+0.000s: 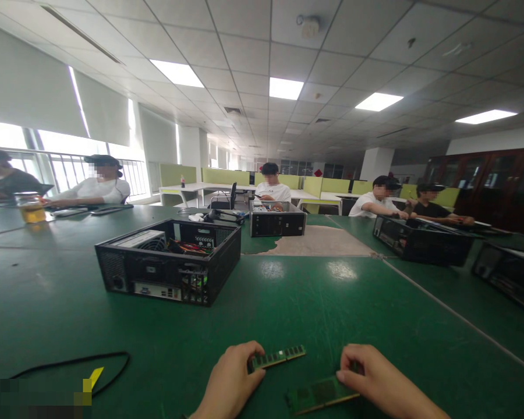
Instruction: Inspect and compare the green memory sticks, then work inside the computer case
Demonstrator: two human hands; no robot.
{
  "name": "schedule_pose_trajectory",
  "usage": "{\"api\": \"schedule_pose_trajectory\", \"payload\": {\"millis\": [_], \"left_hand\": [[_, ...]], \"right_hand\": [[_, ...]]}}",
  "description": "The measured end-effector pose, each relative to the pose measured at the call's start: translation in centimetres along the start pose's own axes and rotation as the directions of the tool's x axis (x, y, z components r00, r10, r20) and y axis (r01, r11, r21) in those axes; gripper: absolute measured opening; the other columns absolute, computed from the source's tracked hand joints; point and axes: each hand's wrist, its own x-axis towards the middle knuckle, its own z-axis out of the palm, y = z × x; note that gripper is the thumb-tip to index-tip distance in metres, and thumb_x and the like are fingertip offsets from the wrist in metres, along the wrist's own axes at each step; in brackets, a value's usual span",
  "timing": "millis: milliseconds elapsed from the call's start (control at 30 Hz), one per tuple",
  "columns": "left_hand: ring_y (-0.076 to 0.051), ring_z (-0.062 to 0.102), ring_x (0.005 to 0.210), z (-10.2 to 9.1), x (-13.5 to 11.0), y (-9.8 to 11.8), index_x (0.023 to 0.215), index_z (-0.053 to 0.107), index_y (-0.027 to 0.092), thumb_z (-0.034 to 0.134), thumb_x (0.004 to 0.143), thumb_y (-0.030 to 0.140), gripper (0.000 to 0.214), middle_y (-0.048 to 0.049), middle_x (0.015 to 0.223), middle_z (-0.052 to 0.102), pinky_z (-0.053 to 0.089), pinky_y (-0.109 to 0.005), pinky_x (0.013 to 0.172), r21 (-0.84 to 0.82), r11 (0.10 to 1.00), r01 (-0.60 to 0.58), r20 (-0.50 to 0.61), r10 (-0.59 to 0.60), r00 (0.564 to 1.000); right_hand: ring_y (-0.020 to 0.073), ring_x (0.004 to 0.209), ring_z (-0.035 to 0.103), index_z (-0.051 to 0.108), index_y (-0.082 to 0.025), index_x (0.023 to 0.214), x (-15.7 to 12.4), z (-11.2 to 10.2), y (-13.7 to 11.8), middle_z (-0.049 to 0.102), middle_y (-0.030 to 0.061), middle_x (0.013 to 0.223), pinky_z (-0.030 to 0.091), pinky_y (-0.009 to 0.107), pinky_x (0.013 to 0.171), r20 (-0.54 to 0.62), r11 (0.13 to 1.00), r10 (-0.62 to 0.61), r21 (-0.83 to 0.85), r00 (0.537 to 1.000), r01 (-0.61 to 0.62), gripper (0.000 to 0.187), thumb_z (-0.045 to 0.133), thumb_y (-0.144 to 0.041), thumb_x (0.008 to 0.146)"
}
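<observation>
Low on the green table, my left hand [231, 378] is curled and pinches the left end of a green memory stick [282, 356] that lies flat. My right hand [373, 375] rests with bent fingers on the right end of a second green memory stick [318, 394], closer to me. Ahead and to the left stands an open black computer case [170, 262], its power supply and wires showing. Both hands are well short of the case.
A black cable [76, 362] with a yellow tag [96, 375] lies at the near left. Other open cases [277, 222] [423, 241] [509, 273] stand farther back and right. Several people sit around the tables. A glass of yellow drink [30, 208] stands far left.
</observation>
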Motion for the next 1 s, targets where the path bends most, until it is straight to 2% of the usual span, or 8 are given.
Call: {"api": "schedule_pose_trajectory", "payload": {"millis": [133,200,300,400,533,667,867,1000], "left_hand": [[-0.020,0.059,0.082,0.0,0.0,0.1,0.093,0.069,0.025,0.056,0.076,0.032,0.022,-0.0013,0.086,0.067,0.036,-0.026,0.066,0.021,1.000,-0.014,-0.008,0.014,1.000],[-0.020,0.059,0.083,0.0,0.1,0.0,0.088,0.070,0.024,0.054,0.079,0.034,0.021,-0.0019,0.087,0.067,0.037,-0.026,0.068,0.021,0.999,-0.038,-0.018,0.038,0.999],[-0.018,0.060,0.078,0.1,0.4,-0.2,0.076,0.070,0.021,0.048,0.083,0.034,0.026,-0.0026,0.083,0.068,0.037,-0.025,0.066,0.002,0.998,-0.056,-0.024,0.056,0.998],[-0.017,0.059,0.071,0.3,0.4,-0.3,0.078,0.069,0.021,0.047,0.084,0.033,0.026,-0.0012,0.076,0.068,0.035,-0.025,0.061,-0.020,0.999,-0.047,-0.013,0.047,0.999],[-0.018,0.058,0.076,0.3,-0.1,0.5,0.081,0.067,0.022,0.059,0.075,0.037,0.018,-0.0001,0.080,0.066,0.035,-0.025,0.064,0.041,0.998,-0.040,-0.029,0.042,0.999],[-0.019,0.057,0.082,0.3,-0.5,1.2,0.082,0.065,0.023,0.067,0.066,0.034,0.019,-0.0005,0.085,0.065,0.036,-0.026,0.068,0.145,0.989,-0.039,0.015,0.037,0.999],[-0.023,0.060,0.084,0.4,-0.6,1.6,0.080,0.067,0.022,0.053,0.077,0.027,0.016,-0.0058,0.088,0.067,0.040,-0.032,0.073,0.306,0.940,-0.149,0.068,0.134,0.989],[-0.023,0.061,0.083,0.2,-0.6,1.7,0.082,0.065,0.022,0.043,0.080,0.020,0.021,-0.0068,0.086,0.068,0.041,-0.033,0.073,0.359,0.921,-0.152,0.036,0.150,0.988]], "right_hand": [[0.0099,0.054,0.045,0.051,-0.018,0.075,0.1,0.3,0.8,0.048,-0.0031,0.066,0.035,0.021,0.046,0.033,0.995,0.059,0.079,0.998,-0.061,0.024,0.044,-0.039,0.084],[0.0096,0.050,0.044,0.052,-0.018,0.080,0.2,0.3,1.2,0.046,-0.0040,0.064,0.033,0.020,0.042,0.047,0.991,0.084,0.099,0.995,-0.088,0.022,0.046,-0.039,0.083],[0.0112,0.061,0.047,0.059,-0.018,0.087,0.2,0.1,1.3,0.049,-0.0035,0.067,0.036,0.022,0.053,0.014,0.995,0.074,0.072,0.997,-0.075,0.019,0.058,-0.032,0.075],[0.0130,0.069,0.048,0.064,-0.019,0.090,0.1,-0.2,1.1,0.054,-0.0023,0.073,0.036,0.024,0.063,-0.005,0.998,0.059,0.029,0.998,-0.059,0.023,0.064,-0.028,0.068],[0.0145,0.070,0.049,0.067,-0.019,0.089,0.0,-0.3,1.0,0.059,-0.0010,0.075,0.035,0.025,0.063,0.007,0.998,0.070,-0.008,0.998,-0.070,0.025,0.066,-0.029,0.066],[0.0157,0.072,0.051,0.068,-0.020,0.087,0.0,-0.3,0.8,0.061,0.0001,0.077,0.034,0.026,0.064,0.005,0.996,0.077,-0.042,0.997,-0.077,0.024,0.066,-0.032,0.066],[0.0156,0.071,0.051,0.068,-0.020,0.086,0.0,-0.4,0.7,0.062,0.0001,0.077,0.034,0.026,0.062,0.013,0.995,0.083,-0.061,0.996,-0.082,0.023,0.064,-0.034,0.068],[0.0155,0.071,0.050,0.068,-0.020,0.086,-0.1,-0.3,1.0,0.062,0.0002,0.077,0.034,0.026,0.063,0.016,0.995,0.078,-0.058,0.997,-0.077,0.022,0.064,-0.033,0.068]]}}
